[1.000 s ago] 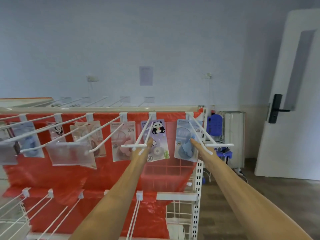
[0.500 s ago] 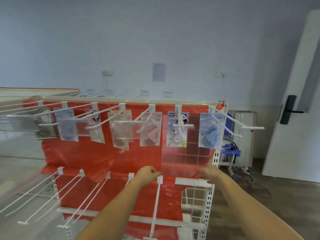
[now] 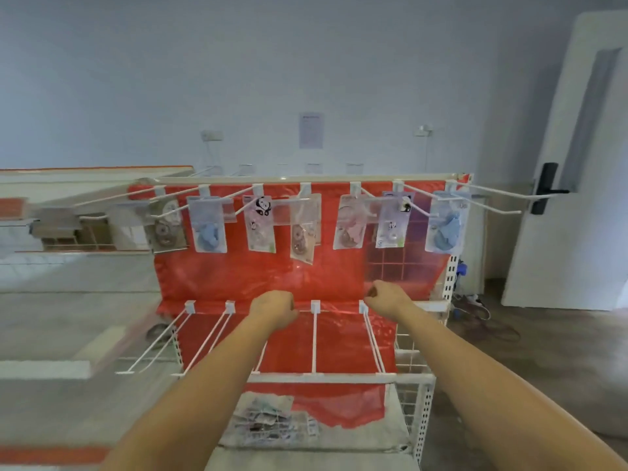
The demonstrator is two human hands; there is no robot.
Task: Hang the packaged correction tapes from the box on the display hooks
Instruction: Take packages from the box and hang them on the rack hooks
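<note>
seven packaged tapes [image 3: 210, 223] are hanging on the top hooks [image 3: 491, 196] of the red rack [image 3: 238, 280]. both hands, left [image 3: 274, 306] and right [image 3: 387, 297], are hovering curled and holding nothing by the lower hooks [image 3: 314, 338]. more packs are lying in the box [image 3: 268, 419] below.

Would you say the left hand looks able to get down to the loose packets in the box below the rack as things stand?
Probably yes: the left hand holds nothing, and the packets lie uncovered below it, though the lower hooks jut out between them.
</note>
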